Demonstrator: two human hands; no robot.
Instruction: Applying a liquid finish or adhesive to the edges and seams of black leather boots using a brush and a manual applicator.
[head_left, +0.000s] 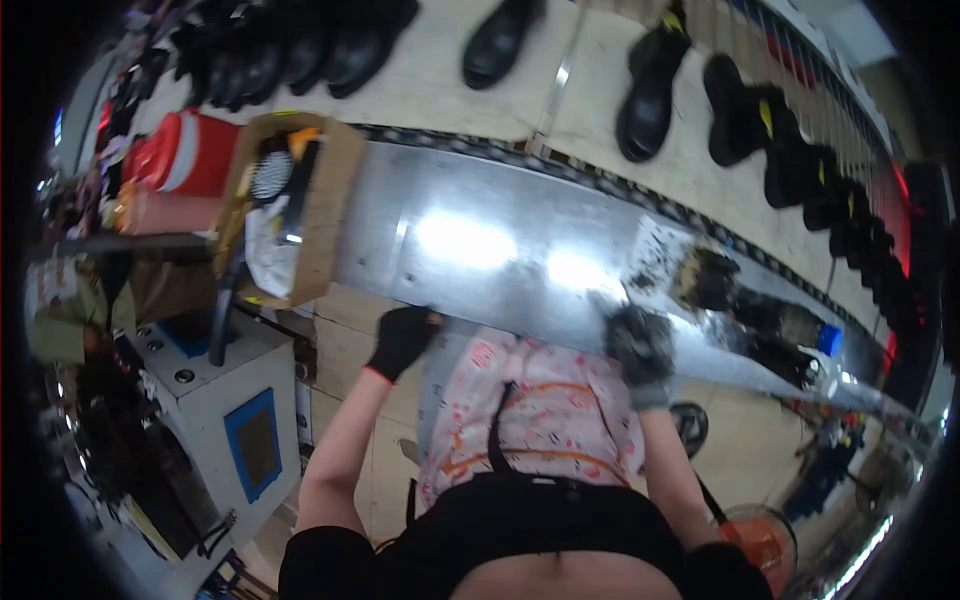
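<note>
The left hand [403, 340], in a black glove with a red edge at the wrist, is left of the middle of the frame, at the near edge of the shiny metal desk [375, 215]. Its fingers point toward the upper right and look loosely bent; whether they have hold of anything cannot be told. The right hand [640, 345], in a dark and grey glove, is right of the middle, over the near edge of the desk. It is blurred, so how far open it is and whether it grips something cannot be told.

Just above the right hand, a white sheet [652, 255] with dark stains lies on the desk. Farther right is a bottle with a blue cap [829, 341]. A patterned pink apron [545, 415] covers the person's front at the lower middle.

In the upper left, an open cardboard box [335, 215] holds mixed items, beside a red tub [200, 155]. Black boots [652, 95] stand in a row along a pale surface [590, 70] across the top. A light grey machine [215, 390] fills the lower left.
</note>
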